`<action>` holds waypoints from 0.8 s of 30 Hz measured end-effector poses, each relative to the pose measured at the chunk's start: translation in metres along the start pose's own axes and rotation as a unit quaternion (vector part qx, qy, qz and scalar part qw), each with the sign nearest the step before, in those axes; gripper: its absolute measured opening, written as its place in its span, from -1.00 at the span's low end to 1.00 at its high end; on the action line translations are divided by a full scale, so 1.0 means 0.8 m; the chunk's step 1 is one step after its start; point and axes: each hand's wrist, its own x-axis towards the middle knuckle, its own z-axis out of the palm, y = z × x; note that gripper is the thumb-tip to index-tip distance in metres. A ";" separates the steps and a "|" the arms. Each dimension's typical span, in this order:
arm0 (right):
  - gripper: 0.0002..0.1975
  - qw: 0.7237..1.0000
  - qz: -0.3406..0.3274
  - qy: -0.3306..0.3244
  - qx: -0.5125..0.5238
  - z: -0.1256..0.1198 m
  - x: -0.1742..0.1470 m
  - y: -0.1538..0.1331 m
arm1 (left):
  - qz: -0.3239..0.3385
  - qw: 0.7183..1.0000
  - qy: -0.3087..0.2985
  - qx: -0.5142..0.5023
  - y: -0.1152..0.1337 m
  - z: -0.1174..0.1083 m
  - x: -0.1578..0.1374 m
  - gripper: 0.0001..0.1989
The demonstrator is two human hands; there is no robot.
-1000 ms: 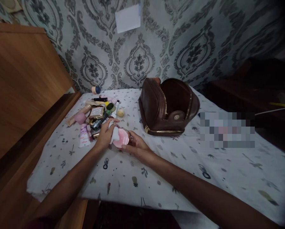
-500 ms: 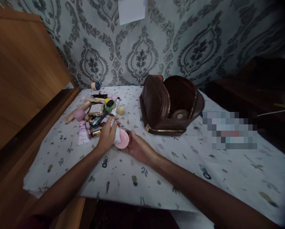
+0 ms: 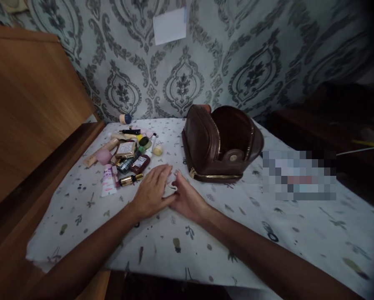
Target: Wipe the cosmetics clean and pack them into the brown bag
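My left hand [image 3: 151,191] is closed over a white cloth [image 3: 170,188], its fingers pressing toward my right hand. My right hand [image 3: 188,198] cups the far side of the same bundle, with its fingers curled round a pink-topped round compact that the cloth and my left hand now hide. Both hands meet above the printed tablecloth. Just left of them lie a gold-and-black small bottle [image 3: 129,180], a dark red bottle [image 3: 140,163] and a white-and-purple tube [image 3: 108,182].
A brown leather bag [image 3: 202,143] stands unzipped behind my hands on the right. More cosmetics, including a glittery gold compact [image 3: 126,148] and a pink sponge [image 3: 104,156], are heaped at left. A wooden panel [image 3: 24,108] borders the left side. A blurred-out item [image 3: 299,177] lies right.
My left hand has moved right and closed with the cloth over the compact, covering its pink face. The dark red bottle and gold-and-black bottle are more exposed. The view has tilted up slightly.
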 end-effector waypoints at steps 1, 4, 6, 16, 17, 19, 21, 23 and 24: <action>-0.60 1.000 -0.005 0.007 0.005 -0.002 0.001 -0.001 | -0.001 1.000 0.002 -0.004 -0.006 0.000 -0.001 -0.17; -0.66 1.000 -0.013 0.022 0.017 -0.005 0.005 -0.001 | -0.019 0.999 -0.003 -0.034 -0.021 -0.003 -0.001 -0.07; -0.68 0.999 -0.011 0.019 0.025 -0.006 0.006 0.000 | -0.038 0.997 -0.001 -0.062 -0.025 -0.006 0.000 -0.10; -0.77 0.996 0.059 -0.024 0.055 -0.009 -0.001 -0.001 | -0.118 0.969 0.074 -0.202 -0.012 -0.024 0.008 -0.70; -0.75 0.996 0.068 -0.030 0.051 -0.009 -0.001 -0.001 | -0.142 0.961 0.078 -0.223 -0.015 -0.025 0.009 -0.70; -0.69 0.994 0.090 -0.047 0.048 -0.008 -0.002 -0.002 | -0.184 0.943 0.099 -0.260 -0.023 -0.024 0.010 -0.71; -0.64 0.991 0.107 -0.062 0.055 -0.006 -0.003 -0.004 | -0.196 0.931 0.128 -0.278 -0.030 -0.021 0.011 -0.69; -0.63 0.990 0.109 -0.063 0.069 -0.005 -0.003 -0.007 | -0.193 0.925 0.141 -0.294 -0.035 -0.017 0.011 -0.68; -0.64 0.990 0.103 -0.056 0.076 -0.004 -0.003 -0.008 | -0.192 0.923 0.135 -0.305 -0.035 -0.016 0.011 -0.69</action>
